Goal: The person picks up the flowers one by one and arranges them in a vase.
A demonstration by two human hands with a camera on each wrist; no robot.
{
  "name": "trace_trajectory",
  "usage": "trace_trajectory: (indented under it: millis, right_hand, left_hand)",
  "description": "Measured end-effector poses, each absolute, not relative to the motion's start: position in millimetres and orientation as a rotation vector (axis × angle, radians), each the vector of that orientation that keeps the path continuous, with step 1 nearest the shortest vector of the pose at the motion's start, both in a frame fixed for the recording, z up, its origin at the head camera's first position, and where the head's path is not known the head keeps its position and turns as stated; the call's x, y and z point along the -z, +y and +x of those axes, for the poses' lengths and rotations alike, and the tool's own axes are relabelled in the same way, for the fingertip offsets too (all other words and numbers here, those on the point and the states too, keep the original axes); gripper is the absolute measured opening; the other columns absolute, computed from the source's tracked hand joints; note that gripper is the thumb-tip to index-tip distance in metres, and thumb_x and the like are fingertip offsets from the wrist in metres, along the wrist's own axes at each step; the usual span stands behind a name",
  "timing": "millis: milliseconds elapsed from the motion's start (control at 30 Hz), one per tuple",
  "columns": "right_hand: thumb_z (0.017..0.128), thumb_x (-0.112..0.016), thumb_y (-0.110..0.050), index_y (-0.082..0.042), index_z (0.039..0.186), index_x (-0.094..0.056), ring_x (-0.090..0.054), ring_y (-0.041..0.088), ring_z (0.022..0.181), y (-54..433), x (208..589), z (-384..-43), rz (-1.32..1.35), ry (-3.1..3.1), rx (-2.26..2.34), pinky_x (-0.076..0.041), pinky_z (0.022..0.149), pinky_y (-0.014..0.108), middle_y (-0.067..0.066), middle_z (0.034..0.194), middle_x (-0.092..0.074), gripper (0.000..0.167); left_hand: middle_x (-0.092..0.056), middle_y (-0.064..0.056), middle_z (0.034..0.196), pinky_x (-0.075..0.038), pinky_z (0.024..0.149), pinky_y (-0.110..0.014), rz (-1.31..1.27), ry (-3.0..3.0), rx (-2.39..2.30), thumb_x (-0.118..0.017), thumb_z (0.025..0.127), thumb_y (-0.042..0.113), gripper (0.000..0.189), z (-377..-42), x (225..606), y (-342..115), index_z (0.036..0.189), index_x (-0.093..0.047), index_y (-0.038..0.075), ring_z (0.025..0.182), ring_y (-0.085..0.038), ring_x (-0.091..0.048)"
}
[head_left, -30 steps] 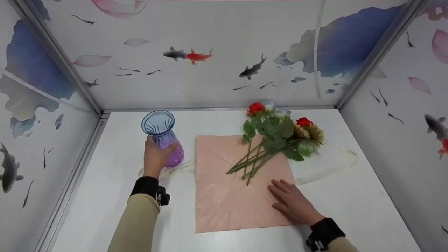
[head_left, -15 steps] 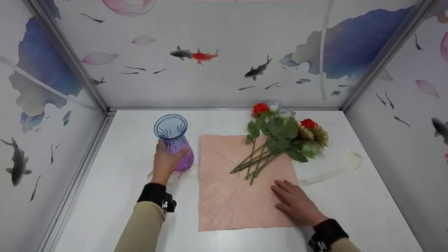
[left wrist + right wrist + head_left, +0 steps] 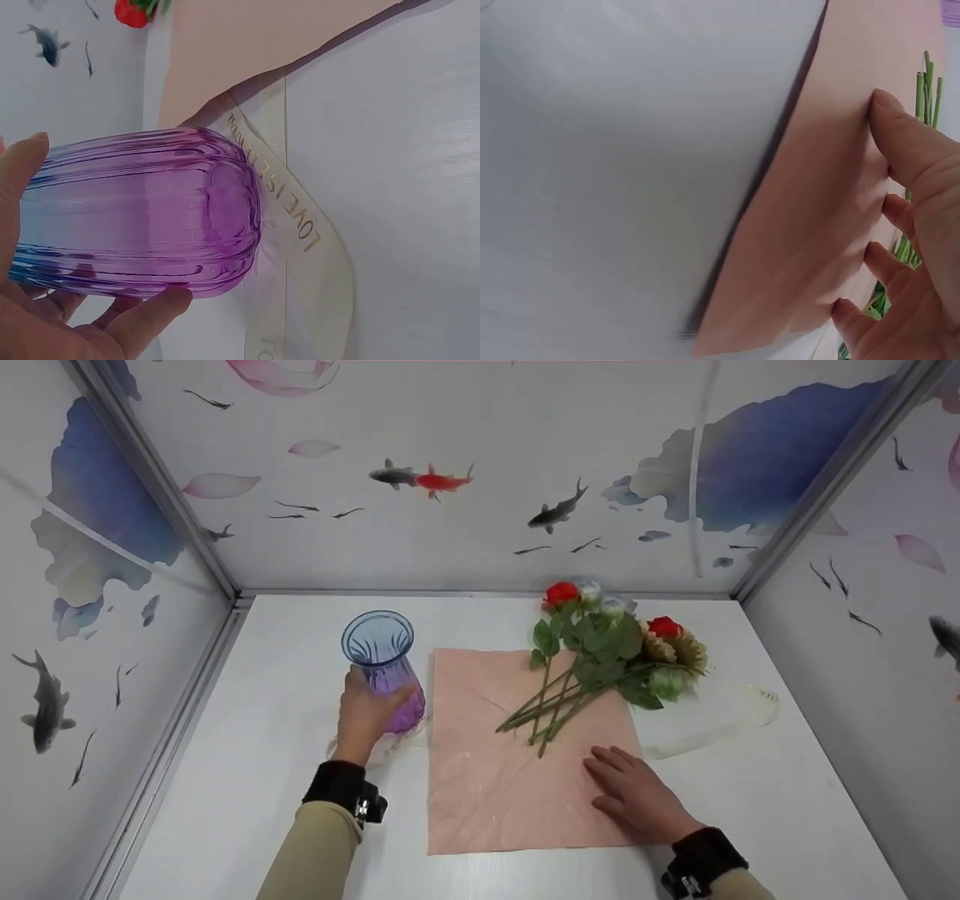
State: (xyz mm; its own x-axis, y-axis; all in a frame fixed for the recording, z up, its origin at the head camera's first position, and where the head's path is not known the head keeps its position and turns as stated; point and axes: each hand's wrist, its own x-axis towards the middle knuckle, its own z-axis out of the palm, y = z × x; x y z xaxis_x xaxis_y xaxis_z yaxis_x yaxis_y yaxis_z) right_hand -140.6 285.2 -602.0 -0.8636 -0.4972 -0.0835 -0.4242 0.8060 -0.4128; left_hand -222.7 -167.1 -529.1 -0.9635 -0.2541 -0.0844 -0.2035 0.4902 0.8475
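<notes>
The left hand (image 3: 364,721) was curled round a ribbed blue-to-purple glass vase (image 3: 388,676), mouth up, long axis near upright, left of a flat pink sheet (image 3: 480,802). The right hand (image 3: 641,796), fingers loosely spread, holding nothing, rested there, nearer the multicoloured, green-stemmed flowers (image 3: 600,637).

My left hand (image 3: 366,716) is gripping the vase (image 3: 386,676), blue up at the rim, purple down low! Over to my right hand (image 3: 641,799), resting on the pink paper (image 3: 495,795). Flowers (image 3: 600,641) sprawl over its far right corner, blooms past the edge, and pale ribbon (image 3: 690,744) shows either side!
</notes>
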Motion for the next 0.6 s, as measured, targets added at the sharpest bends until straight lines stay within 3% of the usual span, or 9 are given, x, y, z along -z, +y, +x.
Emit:
trace_trajectory:
  millis: [600]
  right_hand:
    - [0.089, -0.079, -0.028, -0.001, 0.141, -0.058, -0.045, 0.043, 0.139, 281.4, 592.9, -147.4, -0.774, 2.840, 0.512, -0.041, 0.109, 0.058, 0.019, 0.150, -0.051, 0.062]
  left_hand:
    - [-0.040, -0.032, 0.151, -0.041, 0.110, -0.061, 0.376, -2.704, 1.462, -0.082, 0.084, 0.040, 0.107, -208.0, 532.2, -160.5, 0.157, -0.019, -0.006, 0.136, -0.050, -0.047]
